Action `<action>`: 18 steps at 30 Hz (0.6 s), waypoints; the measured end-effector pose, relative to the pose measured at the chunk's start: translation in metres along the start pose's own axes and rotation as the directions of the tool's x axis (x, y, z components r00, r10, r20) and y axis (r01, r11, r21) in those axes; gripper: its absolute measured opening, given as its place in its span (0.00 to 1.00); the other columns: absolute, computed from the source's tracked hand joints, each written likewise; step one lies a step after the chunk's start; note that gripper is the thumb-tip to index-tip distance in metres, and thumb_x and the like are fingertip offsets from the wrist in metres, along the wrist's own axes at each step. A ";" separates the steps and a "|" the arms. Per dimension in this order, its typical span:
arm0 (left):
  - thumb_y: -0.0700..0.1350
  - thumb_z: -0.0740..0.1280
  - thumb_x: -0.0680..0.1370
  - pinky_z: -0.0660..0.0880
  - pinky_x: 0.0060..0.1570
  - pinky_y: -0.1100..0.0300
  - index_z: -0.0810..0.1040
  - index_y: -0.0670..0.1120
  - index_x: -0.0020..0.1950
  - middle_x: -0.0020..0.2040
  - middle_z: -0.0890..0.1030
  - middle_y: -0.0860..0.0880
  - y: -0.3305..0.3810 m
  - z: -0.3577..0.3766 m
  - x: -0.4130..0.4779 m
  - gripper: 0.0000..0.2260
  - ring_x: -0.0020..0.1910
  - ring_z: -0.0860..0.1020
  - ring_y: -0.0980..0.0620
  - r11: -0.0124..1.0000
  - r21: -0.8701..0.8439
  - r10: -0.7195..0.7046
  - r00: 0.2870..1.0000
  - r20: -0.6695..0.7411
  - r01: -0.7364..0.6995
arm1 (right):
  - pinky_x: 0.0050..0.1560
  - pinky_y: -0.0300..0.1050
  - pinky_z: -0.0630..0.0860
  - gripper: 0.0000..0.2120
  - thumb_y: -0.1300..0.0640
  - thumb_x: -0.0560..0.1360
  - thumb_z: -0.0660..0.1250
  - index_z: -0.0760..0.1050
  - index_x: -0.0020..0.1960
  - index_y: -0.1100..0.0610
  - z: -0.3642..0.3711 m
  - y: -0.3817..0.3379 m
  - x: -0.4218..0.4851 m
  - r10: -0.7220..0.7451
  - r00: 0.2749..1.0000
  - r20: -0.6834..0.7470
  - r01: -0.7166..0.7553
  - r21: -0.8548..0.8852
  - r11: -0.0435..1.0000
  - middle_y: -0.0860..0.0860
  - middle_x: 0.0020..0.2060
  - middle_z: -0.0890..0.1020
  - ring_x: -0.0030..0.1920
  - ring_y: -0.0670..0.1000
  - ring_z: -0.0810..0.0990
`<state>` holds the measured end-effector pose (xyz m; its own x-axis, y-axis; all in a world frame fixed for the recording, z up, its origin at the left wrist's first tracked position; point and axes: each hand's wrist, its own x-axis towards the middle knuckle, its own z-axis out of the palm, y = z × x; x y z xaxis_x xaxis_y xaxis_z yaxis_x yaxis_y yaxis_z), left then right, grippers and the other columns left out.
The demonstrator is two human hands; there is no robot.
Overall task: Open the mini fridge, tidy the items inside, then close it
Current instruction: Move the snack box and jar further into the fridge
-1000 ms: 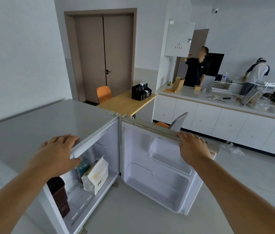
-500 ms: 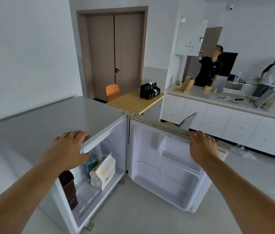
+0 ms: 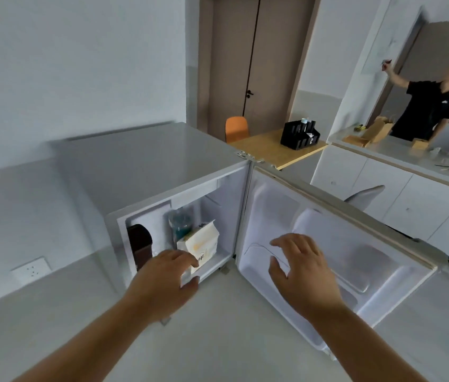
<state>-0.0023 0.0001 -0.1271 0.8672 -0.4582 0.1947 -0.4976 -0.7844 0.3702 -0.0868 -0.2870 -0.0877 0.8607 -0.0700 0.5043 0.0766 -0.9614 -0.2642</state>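
The white mini fridge (image 3: pixel 146 166) stands on the floor with its door (image 3: pixel 336 244) swung wide open to the right. Inside stand a dark brown container (image 3: pixel 139 245) at the left, a clear bottle with teal contents (image 3: pixel 180 224) behind, and a white paper bag (image 3: pixel 200 245) in front of it. My left hand (image 3: pixel 162 282) hovers at the fridge's opening just below the white bag, fingers apart, holding nothing. My right hand (image 3: pixel 300 271) floats in front of the door's inner shelves, fingers spread and empty.
A wall socket (image 3: pixel 31 270) sits low at the left. Behind the fridge are a wooden table (image 3: pixel 273 150) with a black organiser (image 3: pixel 300 137), an orange chair (image 3: pixel 235 128) and a grey chair (image 3: pixel 363 197). A person (image 3: pixel 435 106) stands by the white counter (image 3: pixel 399 172).
Both hands have let go: the left left the fridge's top edge and the right left the door's top. They dropped in front of the opening as my view moved lower and closer.
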 end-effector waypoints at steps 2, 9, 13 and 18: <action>0.62 0.64 0.74 0.75 0.49 0.61 0.76 0.63 0.63 0.67 0.79 0.60 -0.007 0.031 0.000 0.18 0.55 0.79 0.58 0.972 -0.151 -0.174 0.983 0.063 0.182 | 0.54 0.41 0.75 0.06 0.52 0.78 0.71 0.82 0.55 0.49 0.028 -0.020 0.002 0.073 0.986 0.146 -0.089 0.105 0.990 0.44 0.52 0.83 0.56 0.47 0.78; 0.57 0.68 0.75 0.79 0.46 0.60 0.69 0.61 0.72 0.74 0.77 0.53 -0.055 0.117 0.060 0.25 0.65 0.79 0.51 0.705 -0.494 -0.503 0.850 0.159 0.509 | 0.33 0.43 0.71 0.16 0.42 0.81 0.64 0.81 0.43 0.52 0.140 -0.044 0.065 0.416 0.696 0.586 -0.641 0.246 0.727 0.45 0.30 0.79 0.31 0.48 0.76; 0.53 0.69 0.75 0.77 0.50 0.60 0.67 0.55 0.76 0.74 0.75 0.50 -0.078 0.155 0.104 0.30 0.61 0.77 0.53 0.598 -0.601 -0.566 0.811 0.152 0.530 | 0.40 0.47 0.74 0.22 0.44 0.81 0.64 0.81 0.48 0.63 0.208 -0.042 0.108 0.441 0.630 0.639 -0.700 0.222 0.678 0.58 0.45 0.87 0.42 0.60 0.84; 0.51 0.72 0.76 0.73 0.67 0.49 0.60 0.54 0.81 0.80 0.68 0.49 -0.098 0.191 0.137 0.37 0.72 0.74 0.45 0.524 -0.600 -0.661 0.733 0.161 0.604 | 0.42 0.46 0.76 0.24 0.38 0.81 0.61 0.79 0.49 0.60 0.277 -0.036 0.152 0.441 0.559 0.702 -0.694 0.105 0.712 0.54 0.42 0.84 0.39 0.57 0.82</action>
<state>0.1614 -0.0659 -0.3104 0.9618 0.1154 -0.2484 0.2737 -0.4367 0.8569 0.1805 -0.1893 -0.2292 0.8682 -0.2762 -0.4122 -0.4899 -0.6083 -0.6244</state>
